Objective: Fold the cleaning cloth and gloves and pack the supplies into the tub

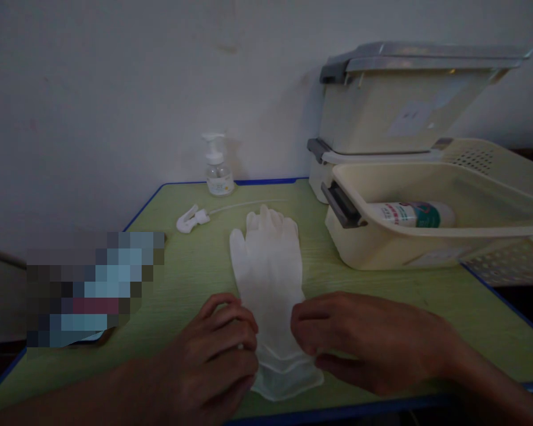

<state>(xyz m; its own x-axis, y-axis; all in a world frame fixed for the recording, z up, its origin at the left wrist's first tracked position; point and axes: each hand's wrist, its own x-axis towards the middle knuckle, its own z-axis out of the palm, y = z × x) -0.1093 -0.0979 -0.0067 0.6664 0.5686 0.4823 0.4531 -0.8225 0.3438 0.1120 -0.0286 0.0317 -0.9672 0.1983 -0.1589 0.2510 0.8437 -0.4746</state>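
Head view: white gloves are lying on a green table

I am standing in the room, looking at two bare hands. The gloves are lying flat in a pile between them. Their fingers are pointing to the wall, and their open ends are sitting near the front edge of the table.

The left hand is bending its fingers close together, and they are touching the left side of the gloves. The right hand is curling its fingers on the right side, with its thumb staying low. The fingertips are hiding, so I am not able to tell if either hand is pinching.

Past the gloves, a white sprayer is lying with its thin tube. A pump bottle is standing behind it. On the right, a can is lying inside a cream bin. A box with a lid is standing behind the bin.
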